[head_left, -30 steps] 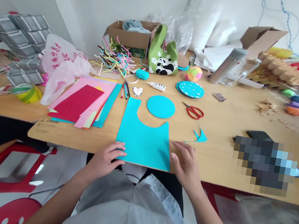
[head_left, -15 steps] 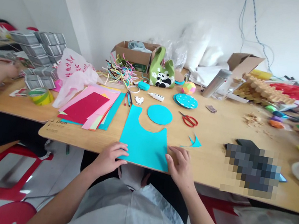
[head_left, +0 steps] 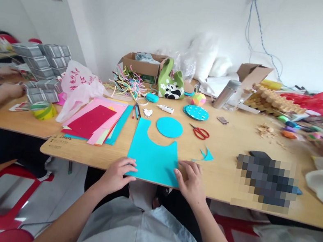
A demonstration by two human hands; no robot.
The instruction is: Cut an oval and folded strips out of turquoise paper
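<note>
A bright blue craft sheet [head_left: 152, 161] with a rounded bite cut from its top lies flat at the table's front edge. My left hand [head_left: 117, 175] rests on its lower left corner, thumb and fingers apart. At the sheet's right edge, my right hand [head_left: 192, 183] touches it with loosely spread fingers. Just beyond the cut-out lies a blue disc [head_left: 169, 127]. Red-handled scissors [head_left: 200, 132] lie to the disc's right, and thin blue offcuts [head_left: 206, 155] are nearer to me. A white glue bottle [head_left: 166, 108] and a small white cut-out figure [head_left: 147, 112] sit behind.
Coloured sheets [head_left: 93, 119] are piled on the left beside pens [head_left: 137, 111]. Further back stand a green panda bag [head_left: 170, 85], a spotted blue disc stack [head_left: 196, 112] and a steel flask [head_left: 226, 94]. A co-worker's hands [head_left: 10, 90] are at far left; a pixelated dark patch [head_left: 266, 181] lies right.
The camera view has shifted slightly, so the table's contents sit a little lower and further left. Both my hands stay at the blue sheet's edges. The co-worker's hands at left have moved apart.
</note>
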